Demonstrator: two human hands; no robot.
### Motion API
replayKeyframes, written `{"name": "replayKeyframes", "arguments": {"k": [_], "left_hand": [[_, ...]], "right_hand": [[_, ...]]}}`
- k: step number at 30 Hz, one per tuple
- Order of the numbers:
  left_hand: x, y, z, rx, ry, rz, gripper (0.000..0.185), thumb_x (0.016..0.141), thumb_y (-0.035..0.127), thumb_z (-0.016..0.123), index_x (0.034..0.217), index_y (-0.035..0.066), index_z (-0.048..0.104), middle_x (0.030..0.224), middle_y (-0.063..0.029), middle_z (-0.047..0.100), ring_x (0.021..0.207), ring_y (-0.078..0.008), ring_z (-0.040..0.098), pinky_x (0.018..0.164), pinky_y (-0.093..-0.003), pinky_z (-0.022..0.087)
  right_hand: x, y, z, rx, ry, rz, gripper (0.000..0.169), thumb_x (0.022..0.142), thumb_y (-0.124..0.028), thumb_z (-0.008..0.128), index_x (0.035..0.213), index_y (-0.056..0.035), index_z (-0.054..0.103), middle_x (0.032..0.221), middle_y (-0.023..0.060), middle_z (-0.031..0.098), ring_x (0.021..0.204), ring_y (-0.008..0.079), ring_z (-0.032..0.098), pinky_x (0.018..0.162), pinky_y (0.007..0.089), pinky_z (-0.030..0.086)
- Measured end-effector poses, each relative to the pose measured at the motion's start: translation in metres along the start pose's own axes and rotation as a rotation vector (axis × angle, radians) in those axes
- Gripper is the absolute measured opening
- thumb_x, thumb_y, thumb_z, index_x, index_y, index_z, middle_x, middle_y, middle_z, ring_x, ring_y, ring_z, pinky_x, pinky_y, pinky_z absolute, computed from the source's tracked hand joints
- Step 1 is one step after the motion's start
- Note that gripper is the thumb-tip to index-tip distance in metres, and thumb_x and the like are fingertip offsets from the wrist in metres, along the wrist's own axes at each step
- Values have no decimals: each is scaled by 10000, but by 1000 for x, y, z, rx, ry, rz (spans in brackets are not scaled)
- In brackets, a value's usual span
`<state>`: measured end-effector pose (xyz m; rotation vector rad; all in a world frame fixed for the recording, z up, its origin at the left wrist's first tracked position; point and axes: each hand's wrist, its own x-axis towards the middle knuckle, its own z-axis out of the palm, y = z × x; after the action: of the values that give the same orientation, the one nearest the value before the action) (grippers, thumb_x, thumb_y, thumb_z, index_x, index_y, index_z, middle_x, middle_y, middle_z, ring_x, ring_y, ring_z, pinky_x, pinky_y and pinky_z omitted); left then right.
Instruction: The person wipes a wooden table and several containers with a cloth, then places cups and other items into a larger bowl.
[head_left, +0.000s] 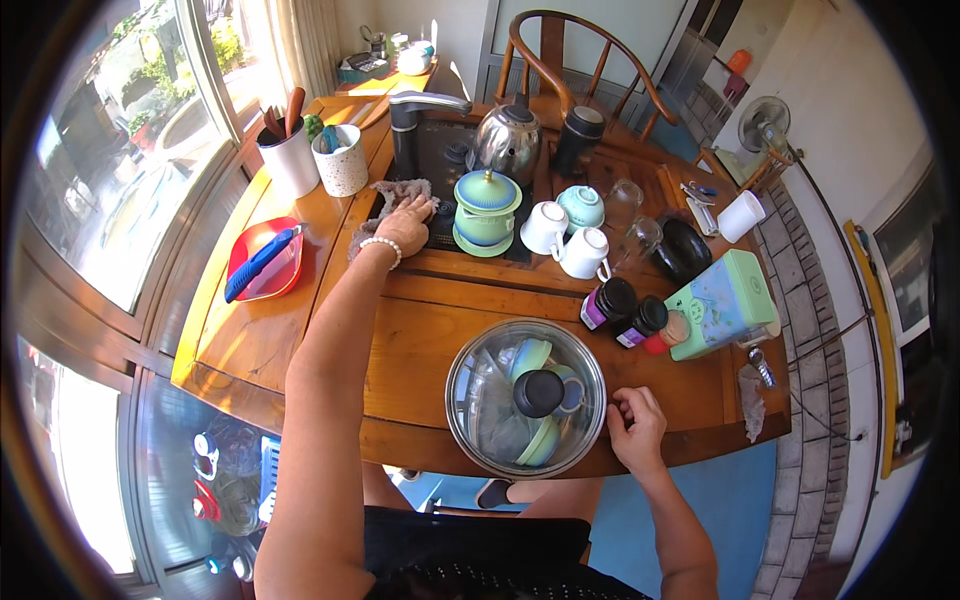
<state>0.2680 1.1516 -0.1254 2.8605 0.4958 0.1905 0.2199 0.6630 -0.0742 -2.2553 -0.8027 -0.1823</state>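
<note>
My left hand (406, 225), with a white bead bracelet at the wrist, lies on a crumpled grey-brown cloth (390, 193) at the left edge of the dark tea tray (442, 161). Just right of it stands a green and blue lidded porcelain cup (486, 217). My right hand (636, 429) rests at the table's front edge, fingers loosely curled, with nothing visible in it. Beside it is a round pot with a glass lid (480, 360) and a black knob (538, 393); green and blue cups show through the glass.
Behind stand a steel kettle (508, 139), a faucet (409, 127) and a black canister (579, 139). White cups (585, 253), dark jars (609, 301) and a green tin (720, 304) are at right. At left are a red dish (289, 279) with a blue-handled tool (259, 264) and a white utensil holder (289, 163).
</note>
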Motion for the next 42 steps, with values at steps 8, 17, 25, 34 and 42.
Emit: {"name": "replayKeyframes", "arguments": {"k": [8, 17, 25, 34, 42], "left_hand": [[-47, 54, -31, 45, -99, -36, 404, 892, 190, 397, 1196, 125, 653, 1314, -151, 583, 1115, -329, 608, 979, -421, 466], [-90, 44, -23, -426, 255, 181, 287, 805, 128, 507, 982, 112, 733, 1071, -142, 690, 1025, -331, 628, 939, -407, 486], [-76, 34, -33, -97, 101, -46, 353, 866, 247, 450, 1102, 169, 701, 1127, -163, 670, 1057, -352, 612, 955, -423, 466], [-60, 81, -52, -200, 196, -140, 680, 694, 357, 716, 1331, 182, 553, 1339, -138, 566, 1269, -314, 485, 1031, -466, 397], [15, 86, 1, -1286, 236, -63, 1014, 520, 120, 951, 1366, 14, 404, 1215, -91, 623, 1124, -198, 579, 988, -325, 458]], "right_hand": [[-4, 9, -1, 9, 35, -40, 129, 778, -3, 681, 893, -25, 625, 769, 86, 557, 635, 205, 568, 569, 309, 472], [-10, 15, 3, 26, 63, -46, 139, 788, -32, 686, 914, -18, 628, 789, 97, 562, 657, 231, 578, 605, 338, 479], [-9, 3, 0, -108, 36, -28, 166, 773, -74, 697, 910, -40, 609, 776, 98, 554, 724, 287, 574, 640, 409, 471], [-9, 8, -2, -135, 55, -29, 201, 764, -69, 698, 936, -49, 596, 771, 94, 560, 734, 291, 580, 653, 426, 469], [-6, 5, 0, -52, 55, -9, 164, 766, -61, 704, 895, -45, 604, 719, 87, 541, 668, 271, 568, 598, 402, 455]]}}
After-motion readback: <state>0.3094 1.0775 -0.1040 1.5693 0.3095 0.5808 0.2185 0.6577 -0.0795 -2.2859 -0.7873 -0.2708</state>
